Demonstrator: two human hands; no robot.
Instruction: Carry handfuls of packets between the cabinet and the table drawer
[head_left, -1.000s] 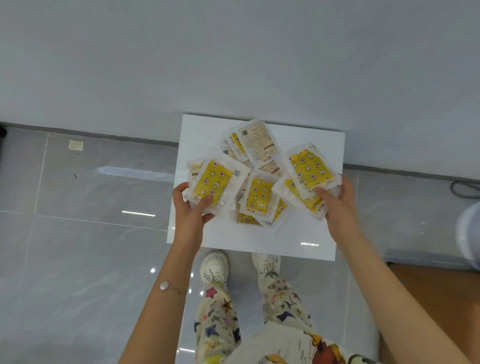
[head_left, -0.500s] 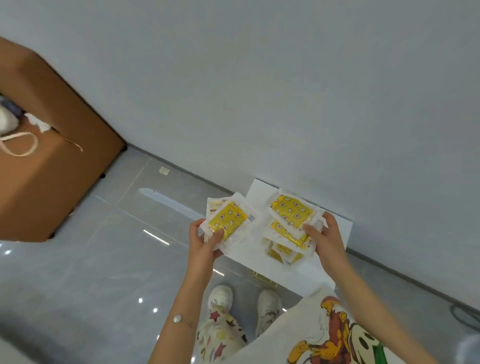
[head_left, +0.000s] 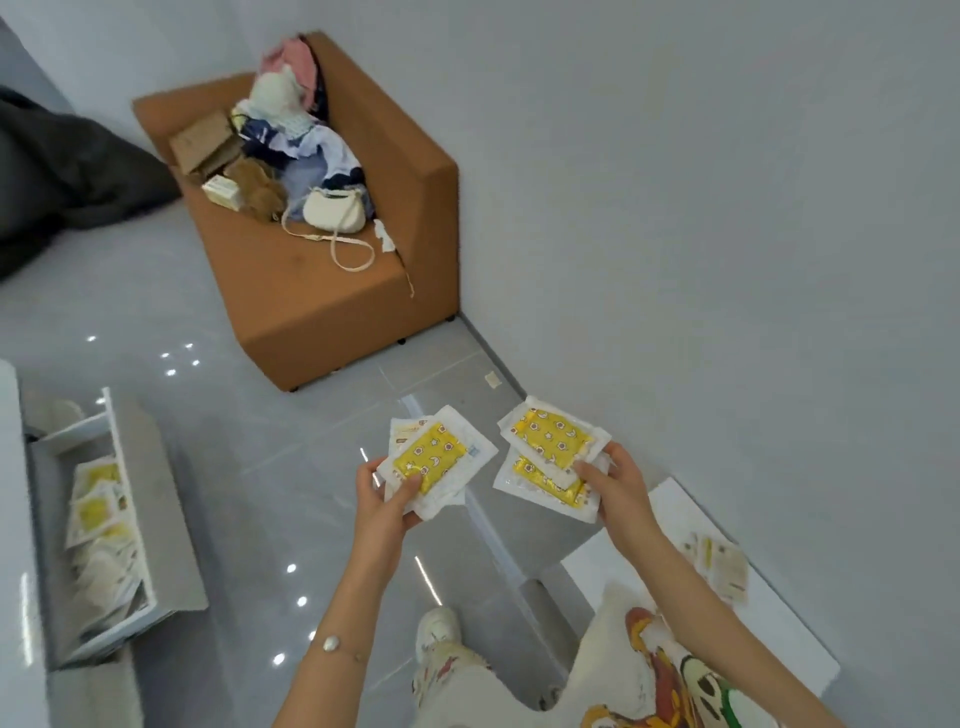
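Observation:
My left hand (head_left: 383, 506) grips a small stack of yellow-printed packets in clear wrappers (head_left: 436, 460), thumb on top. In my right hand (head_left: 621, 493) is a second stack of the same yellow packets (head_left: 550, 452), fanned out and pinched at its near edge. Both stacks are held in the air over the grey floor. A white table (head_left: 779, 639) lies at the lower right with a couple of packets (head_left: 719, 564) left on it.
An open white drawer (head_left: 135, 499) at the left holds several similar packets (head_left: 98, 514). A brown sofa (head_left: 322, 291) stands against the wall, piled with clothes, a box and a white handbag (head_left: 332, 210). A dark cloth (head_left: 67, 176) lies at the far left. Glossy grey floor tiles lie between them.
Both hands lifted the packet stacks off the white table and carried them left. The view swung left, bringing the sofa and the open drawer into sight.

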